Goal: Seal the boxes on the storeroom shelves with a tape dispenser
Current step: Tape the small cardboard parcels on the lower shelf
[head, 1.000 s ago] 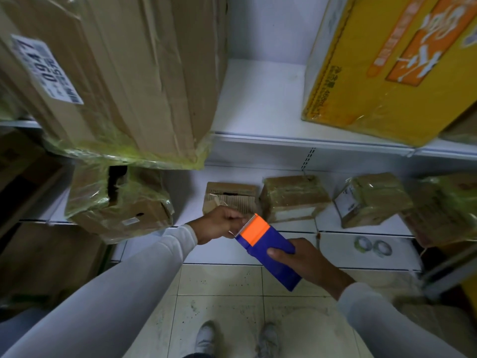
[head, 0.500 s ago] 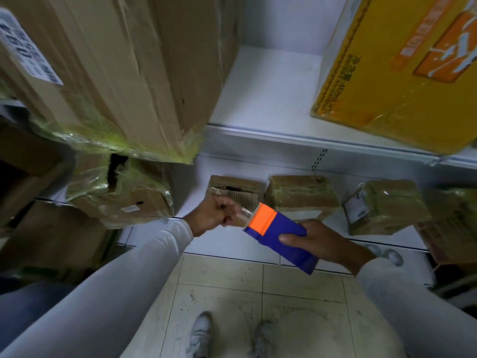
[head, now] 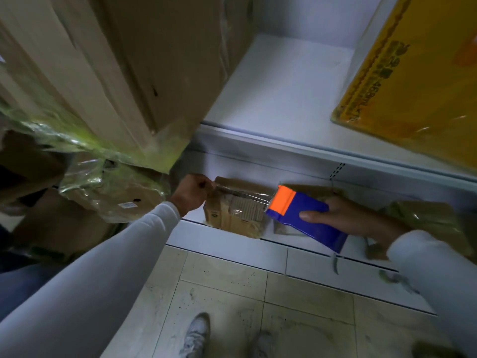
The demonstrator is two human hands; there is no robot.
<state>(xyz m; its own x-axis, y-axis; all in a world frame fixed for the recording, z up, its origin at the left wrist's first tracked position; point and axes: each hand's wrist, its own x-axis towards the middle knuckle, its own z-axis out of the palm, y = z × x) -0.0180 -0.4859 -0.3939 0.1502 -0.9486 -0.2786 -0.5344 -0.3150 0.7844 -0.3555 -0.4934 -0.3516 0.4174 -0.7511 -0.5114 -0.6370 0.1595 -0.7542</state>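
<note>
Tape (head: 240,193) has now been drawn out over the box (head: 233,215): its end is pinched by the left hand (head: 192,192), the dispenser (head: 302,215) gripped by the right hand (head: 346,218); sealing is underway.

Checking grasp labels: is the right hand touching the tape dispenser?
Touching. The head view shows the right hand wrapped around the blue tape dispenser, thumb pressed flat on its top face, no gap.
</note>
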